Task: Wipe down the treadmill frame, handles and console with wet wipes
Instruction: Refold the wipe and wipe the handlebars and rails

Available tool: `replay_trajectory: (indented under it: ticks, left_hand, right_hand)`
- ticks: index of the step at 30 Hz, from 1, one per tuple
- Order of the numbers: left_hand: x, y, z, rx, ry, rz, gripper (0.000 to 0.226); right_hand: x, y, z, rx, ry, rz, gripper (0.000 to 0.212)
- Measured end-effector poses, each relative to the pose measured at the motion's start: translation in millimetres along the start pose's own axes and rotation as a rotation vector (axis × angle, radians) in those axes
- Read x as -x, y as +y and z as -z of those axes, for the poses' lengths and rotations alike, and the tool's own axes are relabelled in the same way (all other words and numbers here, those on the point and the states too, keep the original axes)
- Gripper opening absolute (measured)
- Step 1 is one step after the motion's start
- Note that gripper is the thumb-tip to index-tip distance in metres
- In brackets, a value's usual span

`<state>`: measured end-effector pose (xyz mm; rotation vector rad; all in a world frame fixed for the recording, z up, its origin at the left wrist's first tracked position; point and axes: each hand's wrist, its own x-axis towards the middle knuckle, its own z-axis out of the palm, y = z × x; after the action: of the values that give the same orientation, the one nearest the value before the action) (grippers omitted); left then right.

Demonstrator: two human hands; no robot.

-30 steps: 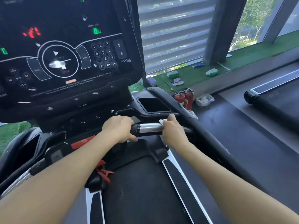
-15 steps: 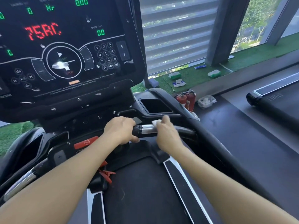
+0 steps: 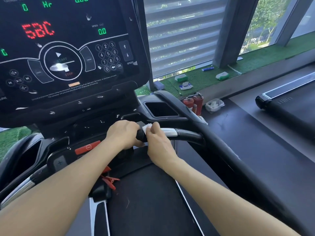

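I stand on a black treadmill, its lit console [image 3: 68,53] at upper left. A horizontal handle [image 3: 180,133] with a silver sensor band and black grip runs to the right frame arm [image 3: 226,150]. My left hand [image 3: 122,135] is closed around the handle's inner end. Right beside it, my right hand [image 3: 158,142] presses a white wet wipe [image 3: 147,127] around the handle; only the wipe's top corner shows above my fingers. The two hands touch.
Wet wipe packs [image 3: 181,77] [image 3: 222,75] lie on the green turf sill by the window. Two red fire extinguishers [image 3: 193,103] and a bag of used wipes [image 3: 214,104] sit on the floor at right. Another treadmill [image 3: 286,103] stands far right. A red safety clip [image 3: 109,180] hangs below the console.
My right hand has slid the wipe leftward along the handle, from the silver band's right end to beside my left hand. The left hand has stayed put.
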<state>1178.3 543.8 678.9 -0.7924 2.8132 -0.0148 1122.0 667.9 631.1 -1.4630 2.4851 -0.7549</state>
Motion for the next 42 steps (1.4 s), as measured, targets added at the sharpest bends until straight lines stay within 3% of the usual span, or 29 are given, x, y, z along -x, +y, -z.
replay_trajectory:
  ticks: [3,6,9,15,19,22,29,32,36,39,42]
  left_hand:
    - [0,-1,-2,-0.003,0.002,-0.012,0.032]
    - [-1,-2,-3,-0.010,0.017,-0.025,0.034]
    - [0,-2,-3,-0.007,0.022,-0.030,0.035]
    - [2,1,-3,-0.030,0.063,-0.032,0.018]
    - [3,0,-2,-0.021,0.047,-0.033,0.034]
    - [3,0,-2,-0.016,0.035,-0.031,0.038]
    - [10,3,6,-0.061,0.046,-0.081,0.032]
    - [15,-5,13,0.011,0.063,-0.067,0.047]
    - [25,-26,17,0.118,0.021,0.011,0.046]
    - [30,-34,15,0.159,-0.014,0.007,0.045]
    - [31,-34,20,0.148,-0.041,-0.011,0.047]
  right_hand:
    - [-3,23,15,0.009,-0.017,-0.053,0.037]
    - [-16,68,29,0.118,-0.093,-0.249,0.033]
    - [-31,59,35,0.073,-0.128,-0.345,0.019]
    - [-25,-19,11,-0.058,-0.115,-0.030,0.018]
    - [-23,30,26,0.065,-0.117,-0.172,0.034]
    - [-25,49,33,0.102,-0.099,-0.331,0.022]
    - [-30,-19,17,0.002,-0.143,-0.080,0.015]
    - [-32,11,32,0.099,-0.116,-0.183,0.024]
    - [-37,18,37,0.166,-0.117,-0.287,0.025]
    - [-44,-14,21,0.070,-0.132,-0.232,0.029]
    - [-37,-40,8,0.082,-0.044,-0.068,0.032]
